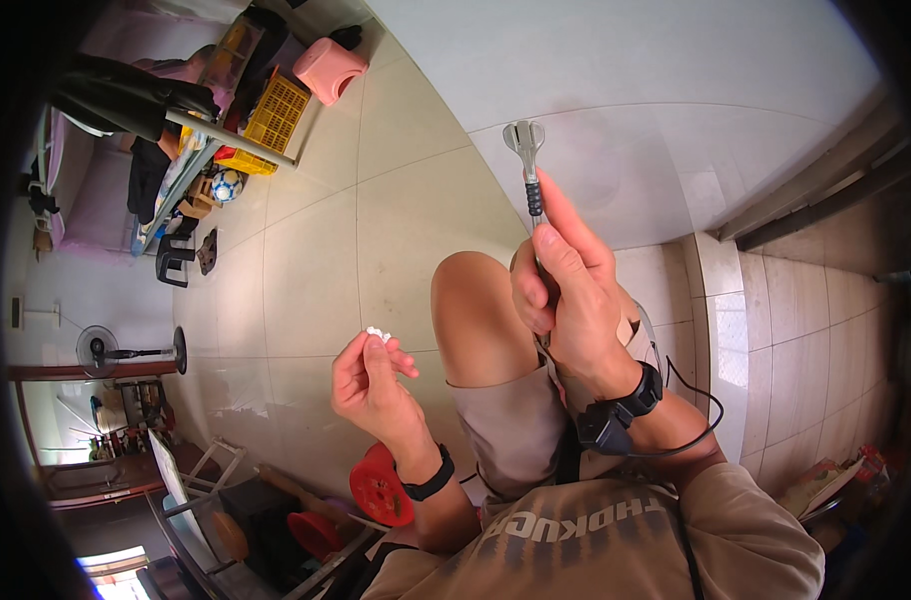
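My right hand (576, 300) is wrapped round a slim rod-shaped tool (525, 145), held upright in front of the white wall. A grey, finned, flaring head tops it, above a black ribbed collar; its exact kind is unclear, and my fingers and palm cover the lower part. The index finger reaches up along the shaft. Lower and to the left, my left hand (376, 390) pinches a small, lumpy white piece (378, 333) between thumb and fingertips. The two hands are apart, with my bare knee (474, 305) between them.
A red plastic stool (384, 485) stands beside my left forearm. Across the tiled floor (316, 260) are a pink stool (331, 70), a yellow crate (278, 115), a ball (228, 185) and a black stool (174, 262) by a bed. A fan (101, 350) is at far left.
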Demonstrator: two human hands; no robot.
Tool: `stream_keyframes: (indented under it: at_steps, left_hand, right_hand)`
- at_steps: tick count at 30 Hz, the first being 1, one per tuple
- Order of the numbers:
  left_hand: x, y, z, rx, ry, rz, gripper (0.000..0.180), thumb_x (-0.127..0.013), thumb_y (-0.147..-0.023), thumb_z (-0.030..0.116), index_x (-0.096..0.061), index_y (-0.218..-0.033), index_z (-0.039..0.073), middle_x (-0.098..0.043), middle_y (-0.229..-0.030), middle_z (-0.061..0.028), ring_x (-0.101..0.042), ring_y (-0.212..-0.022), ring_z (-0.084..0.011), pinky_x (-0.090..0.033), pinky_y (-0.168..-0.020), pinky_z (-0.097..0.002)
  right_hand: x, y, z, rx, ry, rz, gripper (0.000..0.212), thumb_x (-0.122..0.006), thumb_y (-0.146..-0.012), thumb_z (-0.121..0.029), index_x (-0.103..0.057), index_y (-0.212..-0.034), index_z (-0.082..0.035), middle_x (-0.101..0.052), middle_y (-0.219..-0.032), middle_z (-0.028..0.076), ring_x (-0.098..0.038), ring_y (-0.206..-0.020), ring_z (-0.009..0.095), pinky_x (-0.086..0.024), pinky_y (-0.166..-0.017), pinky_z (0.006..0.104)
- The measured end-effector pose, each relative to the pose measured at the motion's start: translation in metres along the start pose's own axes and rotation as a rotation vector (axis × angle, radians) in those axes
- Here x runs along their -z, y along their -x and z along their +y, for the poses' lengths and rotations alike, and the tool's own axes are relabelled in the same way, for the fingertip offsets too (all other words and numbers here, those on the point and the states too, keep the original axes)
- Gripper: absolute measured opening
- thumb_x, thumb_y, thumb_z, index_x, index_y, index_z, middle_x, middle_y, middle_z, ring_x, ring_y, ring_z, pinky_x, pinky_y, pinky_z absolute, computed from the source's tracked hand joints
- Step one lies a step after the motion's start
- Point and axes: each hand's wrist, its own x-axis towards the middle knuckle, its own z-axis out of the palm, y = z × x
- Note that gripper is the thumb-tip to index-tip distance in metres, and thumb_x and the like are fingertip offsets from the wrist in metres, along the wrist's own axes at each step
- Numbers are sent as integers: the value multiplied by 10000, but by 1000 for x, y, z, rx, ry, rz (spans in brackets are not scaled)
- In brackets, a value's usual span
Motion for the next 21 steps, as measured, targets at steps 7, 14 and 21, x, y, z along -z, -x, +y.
stream_keyframes:
  at_steps: [7,14,21]
  left_hand:
    - [0,-1,1,-22,24,-1,123,-613,-968,16,-656,-1060,-55,-691,-795,-147,-602,-588,-141,-484,-492,-260]
    - [-1,0,2,-16,22,5,121,-611,-971,17,-658,-1055,-56,-687,-783,-142,-604,-591,-141,-486,-493,-259]
    - [1,0,2,-8,6,6,128,-600,-976,22,-643,-1066,-59,-683,-805,-142,-595,-595,-138,-469,-506,-255]
  right_hand:
    - [-1,3,2,-17,-23,-18,494,-448,-1079,-209,-380,-1560,-117,-431,-620,7,-329,-465,69,-261,-395,235]
    - [-1,6,4,-31,-55,-15,471,-454,-1078,-193,-414,-1540,-117,-454,-627,14,-345,-455,72,-277,-391,234]
    - [2,9,11,24,-48,-13,438,-443,-1067,-147,-465,-1499,-78,-563,-713,51,-433,-471,80,-336,-388,228]
